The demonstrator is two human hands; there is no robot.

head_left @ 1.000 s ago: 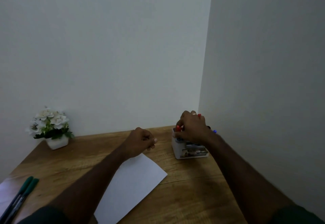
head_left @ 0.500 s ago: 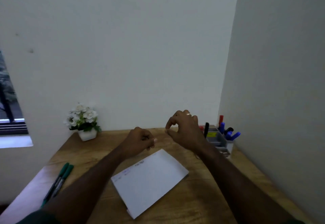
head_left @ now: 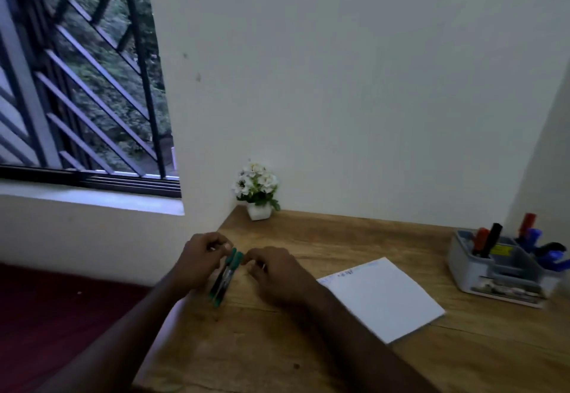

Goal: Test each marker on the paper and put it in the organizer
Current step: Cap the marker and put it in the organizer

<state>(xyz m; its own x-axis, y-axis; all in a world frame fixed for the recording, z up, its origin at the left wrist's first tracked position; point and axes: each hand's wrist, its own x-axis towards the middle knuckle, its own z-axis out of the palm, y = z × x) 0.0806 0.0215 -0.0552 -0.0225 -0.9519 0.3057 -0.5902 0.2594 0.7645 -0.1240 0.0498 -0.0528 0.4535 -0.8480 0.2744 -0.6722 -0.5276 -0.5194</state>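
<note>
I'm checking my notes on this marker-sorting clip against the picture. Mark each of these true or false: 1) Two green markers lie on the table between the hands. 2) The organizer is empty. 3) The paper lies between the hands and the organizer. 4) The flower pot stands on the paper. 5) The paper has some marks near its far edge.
1) True: the two green markers lie side by side, between the left hand and the right hand.
2) False: the organizer already holds red, black and blue markers.
3) True: the paper lies on the table between them.
4) False: the flower pot stands on the table at the wall, apart from the paper.
5) True: small marks show there.
</note>
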